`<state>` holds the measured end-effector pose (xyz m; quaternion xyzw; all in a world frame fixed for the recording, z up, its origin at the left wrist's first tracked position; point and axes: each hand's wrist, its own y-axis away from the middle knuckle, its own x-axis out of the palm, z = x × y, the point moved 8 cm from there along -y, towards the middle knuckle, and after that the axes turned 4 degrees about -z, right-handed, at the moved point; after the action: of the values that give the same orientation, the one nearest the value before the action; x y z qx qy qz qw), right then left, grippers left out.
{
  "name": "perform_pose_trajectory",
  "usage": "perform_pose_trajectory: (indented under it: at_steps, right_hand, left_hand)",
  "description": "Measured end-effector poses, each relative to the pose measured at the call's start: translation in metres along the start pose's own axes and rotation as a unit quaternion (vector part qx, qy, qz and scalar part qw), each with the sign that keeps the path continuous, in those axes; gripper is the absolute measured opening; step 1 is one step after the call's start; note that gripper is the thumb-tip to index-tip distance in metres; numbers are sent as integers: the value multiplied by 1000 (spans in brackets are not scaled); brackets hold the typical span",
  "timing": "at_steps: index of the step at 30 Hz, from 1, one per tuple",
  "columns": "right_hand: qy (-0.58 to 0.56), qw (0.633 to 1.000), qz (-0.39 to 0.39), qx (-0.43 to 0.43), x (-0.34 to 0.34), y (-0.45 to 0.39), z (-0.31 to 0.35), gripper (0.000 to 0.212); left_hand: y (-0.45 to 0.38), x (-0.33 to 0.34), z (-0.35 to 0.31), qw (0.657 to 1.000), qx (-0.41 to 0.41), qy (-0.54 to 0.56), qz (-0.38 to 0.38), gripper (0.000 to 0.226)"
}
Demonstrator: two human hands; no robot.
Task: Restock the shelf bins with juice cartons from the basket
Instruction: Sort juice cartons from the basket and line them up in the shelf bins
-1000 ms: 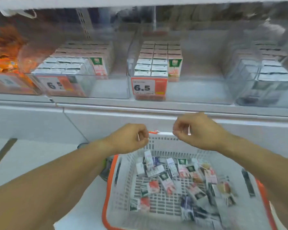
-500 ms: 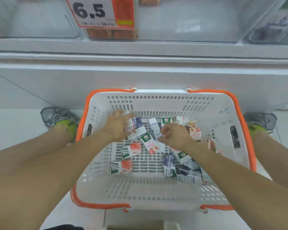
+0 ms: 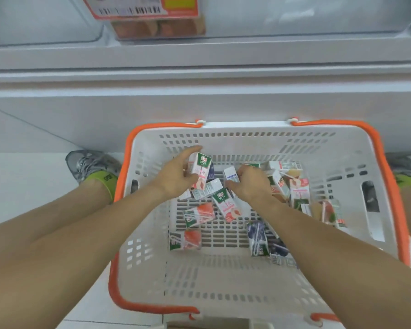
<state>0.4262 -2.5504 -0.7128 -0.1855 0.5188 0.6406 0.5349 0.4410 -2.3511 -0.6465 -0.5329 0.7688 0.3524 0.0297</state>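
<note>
Inside the basket [image 3: 356,167] on the pale floor [image 3: 22,176], left hand [image 3: 176,176] grips a peach carton [image 3: 201,170]; right hand [image 3: 249,184] clutches a white carton [image 3: 230,175] beside it, below the shelf [image 3: 199,74].

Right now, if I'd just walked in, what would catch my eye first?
Probably the white basket with its orange rim, on the floor below the shelf, with small juice cartons strewn across its bottom. Both bare hands are down inside it: the left hand grips an upright peach carton, and the right hand closes on a white carton beside it.
</note>
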Motion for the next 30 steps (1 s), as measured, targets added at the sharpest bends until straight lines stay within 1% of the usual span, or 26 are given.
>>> perform_pose_trajectory:
  at_steps: [1,3,5,7,9,10,11,14,15,16,18,19,21,23,26,28,30]
  right_hand:
    - [6,1000,11,6,-2,3,-1,29]
    - [0,1000,19,24,-8,12,-7,29]
    - [-28,999,4,29,-22,24,-8,37]
    - [-84,996,-18,27,-42,37,-5,41]
    - [-160,987,-14,23,-71,52,5,36]
    - [-210,978,-3,13,-89,60,12,33]
    - [-259,966,13,-2,-109,70,22,29]
    - [-345,935,50,-71,-183,109,58,16]
    - [-370,924,47,-90,-209,124,69,16]
    - [-401,909,38,-105,-233,137,79,19]
    - [-472,873,19,-123,-271,161,95,16]
    - [-498,857,9,-128,-285,171,102,12]
    - [-527,838,-10,-141,-305,190,112,8]
    - [-532,832,-36,-154,-320,203,115,8]
    - [-543,823,-62,-154,-331,213,116,12]
    - [-546,821,-76,-149,-333,213,117,20]
    - [-549,818,-95,-141,-333,211,112,37]
  left_hand:
    - [6,-2,-6,999,-9,32,19,78]
    - [19,-6,-13,992,-55,101,59,83]
    - [36,-8,-17,977,-106,159,93,81]
    - [53,-12,-23,958,-137,229,109,64]
    - [69,-16,-35,940,-144,280,129,42]
    - [77,-20,-43,936,-139,291,141,34]
    - [86,-25,-54,933,-133,296,156,34]
    - [116,-50,-99,930,-93,287,211,65]
    - [127,-61,-119,927,-75,292,224,68]
    - [137,-71,-140,921,-58,306,232,66]
    - [158,-86,-182,910,-28,341,233,62]
    - [169,-90,-203,907,-5,353,231,64]
    - [183,-93,-234,907,42,366,206,69]
    - [184,-93,-251,915,86,362,158,70]
    - [174,-85,-264,935,139,314,93,66]
    - [164,-77,-274,937,168,299,67,78]
    - [159,-67,-286,935,195,289,72,88]
